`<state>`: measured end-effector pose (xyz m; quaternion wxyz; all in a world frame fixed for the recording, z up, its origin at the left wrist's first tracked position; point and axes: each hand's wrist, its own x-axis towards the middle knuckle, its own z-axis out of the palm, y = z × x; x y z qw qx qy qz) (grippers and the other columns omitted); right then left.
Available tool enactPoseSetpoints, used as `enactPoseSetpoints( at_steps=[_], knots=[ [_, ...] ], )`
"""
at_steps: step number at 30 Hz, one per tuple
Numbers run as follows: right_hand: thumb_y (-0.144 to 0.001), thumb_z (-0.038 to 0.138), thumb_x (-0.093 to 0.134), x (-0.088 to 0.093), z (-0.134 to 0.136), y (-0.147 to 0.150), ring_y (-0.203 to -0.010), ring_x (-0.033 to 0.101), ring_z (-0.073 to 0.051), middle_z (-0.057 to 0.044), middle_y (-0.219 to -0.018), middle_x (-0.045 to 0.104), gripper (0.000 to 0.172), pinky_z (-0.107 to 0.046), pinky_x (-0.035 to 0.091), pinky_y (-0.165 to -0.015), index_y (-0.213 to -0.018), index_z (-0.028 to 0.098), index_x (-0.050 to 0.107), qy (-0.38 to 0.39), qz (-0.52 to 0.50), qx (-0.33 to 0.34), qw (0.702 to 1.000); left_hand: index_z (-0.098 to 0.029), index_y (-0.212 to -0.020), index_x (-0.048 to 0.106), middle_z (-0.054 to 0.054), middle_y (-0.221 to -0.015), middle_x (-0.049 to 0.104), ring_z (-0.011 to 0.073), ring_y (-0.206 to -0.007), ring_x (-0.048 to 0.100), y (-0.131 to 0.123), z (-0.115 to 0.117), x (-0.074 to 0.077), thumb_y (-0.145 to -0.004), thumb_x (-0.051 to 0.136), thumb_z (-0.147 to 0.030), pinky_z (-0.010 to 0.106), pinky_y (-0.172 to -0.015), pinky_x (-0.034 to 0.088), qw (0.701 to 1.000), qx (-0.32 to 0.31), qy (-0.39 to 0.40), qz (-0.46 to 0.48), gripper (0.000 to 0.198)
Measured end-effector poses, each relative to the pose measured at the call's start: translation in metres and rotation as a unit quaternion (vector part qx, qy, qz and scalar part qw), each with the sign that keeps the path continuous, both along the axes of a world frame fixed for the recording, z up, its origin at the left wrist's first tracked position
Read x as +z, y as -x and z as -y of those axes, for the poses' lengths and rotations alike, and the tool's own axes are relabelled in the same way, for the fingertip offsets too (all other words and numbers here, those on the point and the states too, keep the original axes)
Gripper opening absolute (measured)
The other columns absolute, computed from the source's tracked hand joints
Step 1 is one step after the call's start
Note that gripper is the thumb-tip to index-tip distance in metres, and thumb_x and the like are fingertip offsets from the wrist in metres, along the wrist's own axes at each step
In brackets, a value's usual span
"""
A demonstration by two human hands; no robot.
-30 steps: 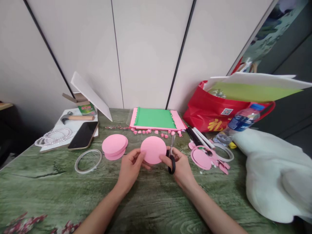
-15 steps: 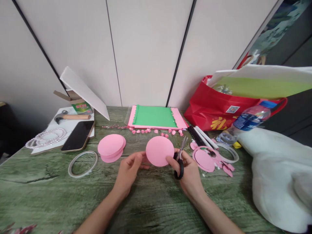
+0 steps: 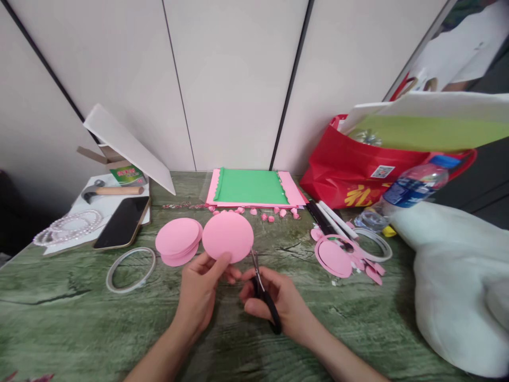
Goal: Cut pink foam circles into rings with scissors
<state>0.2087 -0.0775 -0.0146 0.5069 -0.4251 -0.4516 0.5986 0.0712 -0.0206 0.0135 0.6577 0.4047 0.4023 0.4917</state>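
- Disc (image 3: 228, 236): pink, near edge pinched by left hand (image 3: 199, 289), spreading beyond its fingers.
- Scissors (image 3: 269, 302): in right hand (image 3: 289, 303), fingers curled about handles; tips at disc's rim, contact unclear.
- Stack (image 3: 177, 236): just left of left fingers.
- Scraps (image 3: 336, 259): right of right fingers.

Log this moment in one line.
left hand: holds pink paper circle; right hand: holds scissors, tips near circle's edge; nearby: stacked pink circles

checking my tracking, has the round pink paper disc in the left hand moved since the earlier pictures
Yes: the round pink paper disc has moved left, toward the stack of pink paper discs, judged against the rectangular green sheet.
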Motion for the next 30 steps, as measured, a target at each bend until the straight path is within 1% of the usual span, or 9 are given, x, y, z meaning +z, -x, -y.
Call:
enactPoseSetpoints(
  at_steps=[4,8,9,11,13,15,18,23,30],
  knots=[
    [-0.059,0.036,0.079,-0.001,0.002,0.005,-0.063,0.053,-0.013,0.001,-0.072,0.059,0.045,-0.025,0.039,-0.061,-0.089,0.019,0.050,0.005,-0.020,-0.005,1.000,-0.012,-0.062,0.064,0.000,-0.049,0.061,0.0086,-0.048,0.052,-0.001,0.005,-0.001,-0.069,0.068,-0.025,0.020,-0.051,0.042,0.999,-0.008,-0.021,-0.035,0.015],
    [-0.061,0.037,0.077,0.002,0.002,0.005,-0.064,0.052,-0.012,0.001,-0.073,0.058,0.043,-0.024,0.038,-0.061,-0.087,0.018,0.049,-0.021,-0.034,-0.001,0.999,-0.012,-0.060,0.063,0.000,-0.049,0.060,0.0098,-0.049,0.052,-0.001,0.007,-0.005,-0.069,0.068,-0.024,0.021,-0.052,0.042,0.996,-0.033,-0.042,-0.069,0.016],
    [-0.062,0.038,0.077,0.003,0.001,0.004,-0.063,0.051,-0.011,0.001,-0.072,0.057,0.042,-0.024,0.038,-0.060,-0.086,0.019,0.049,-0.023,-0.036,-0.004,0.999,-0.012,-0.060,0.063,0.000,-0.049,0.060,0.0098,-0.049,0.052,-0.001,0.007,-0.005,-0.069,0.068,-0.024,0.022,-0.052,0.042,0.996,-0.027,-0.045,-0.069,0.016],
    [-0.062,0.038,0.076,0.003,0.001,0.004,-0.061,0.051,-0.011,0.002,-0.070,0.057,0.041,-0.024,0.038,-0.059,-0.085,0.019,0.049,-0.016,-0.029,-0.012,0.999,-0.012,-0.063,0.064,0.000,-0.050,0.061,0.0098,-0.049,0.053,0.000,0.005,-0.004,-0.068,0.069,-0.023,0.021,-0.053,0.043,0.997,0.008,-0.046,-0.054,0.013],
    [-0.061,0.039,0.076,0.004,0.002,0.003,-0.060,0.051,-0.011,0.002,-0.068,0.057,0.040,-0.024,0.038,-0.058,-0.084,0.020,0.049,-0.004,-0.011,-0.014,1.000,-0.013,-0.069,0.066,0.000,-0.054,0.064,0.0100,-0.050,0.055,0.000,0.003,-0.002,-0.066,0.070,-0.021,0.021,-0.053,0.043,0.997,0.053,-0.042,-0.022,0.009],
    [-0.060,0.039,0.077,0.004,0.002,0.004,-0.059,0.051,-0.012,0.002,-0.068,0.058,0.040,-0.025,0.038,-0.059,-0.082,0.020,0.049,0.003,0.007,-0.008,1.000,-0.014,-0.073,0.066,0.000,-0.057,0.065,0.0108,-0.052,0.057,0.000,0.001,0.001,-0.065,0.071,-0.019,0.022,-0.053,0.044,0.997,0.069,-0.034,0.010,0.011],
    [-0.060,0.040,0.076,0.004,0.002,0.005,-0.058,0.050,-0.012,0.002,-0.068,0.057,0.040,-0.025,0.037,-0.059,-0.082,0.020,0.050,0.003,0.010,0.003,1.000,-0.013,-0.069,0.065,0.000,-0.055,0.063,0.0106,-0.051,0.055,0.000,0.003,0.001,-0.066,0.070,-0.020,0.022,-0.052,0.043,0.999,0.037,-0.032,0.008,0.009],
    [-0.062,0.043,0.075,0.006,0.001,0.005,-0.062,0.049,-0.013,0.001,-0.070,0.056,0.039,-0.025,0.037,-0.060,-0.082,0.019,0.051,-0.020,-0.020,0.007,1.000,-0.013,-0.059,0.061,-0.002,-0.047,0.059,0.0093,-0.047,0.052,-0.002,0.010,-0.005,-0.070,0.067,-0.023,0.021,-0.053,0.043,0.995,-0.029,-0.056,-0.071,0.016],
    [-0.063,0.039,0.075,0.005,0.002,0.006,-0.068,0.048,-0.013,-0.001,-0.077,0.055,0.037,-0.026,0.037,-0.065,-0.084,0.018,0.052,-0.033,-0.056,0.012,0.998,-0.013,-0.060,0.061,0.000,-0.051,0.061,0.0102,-0.042,0.053,-0.002,0.011,-0.006,-0.073,0.064,-0.027,0.022,-0.045,0.043,0.996,-0.054,-0.047,-0.053,0.019]
  ],
)
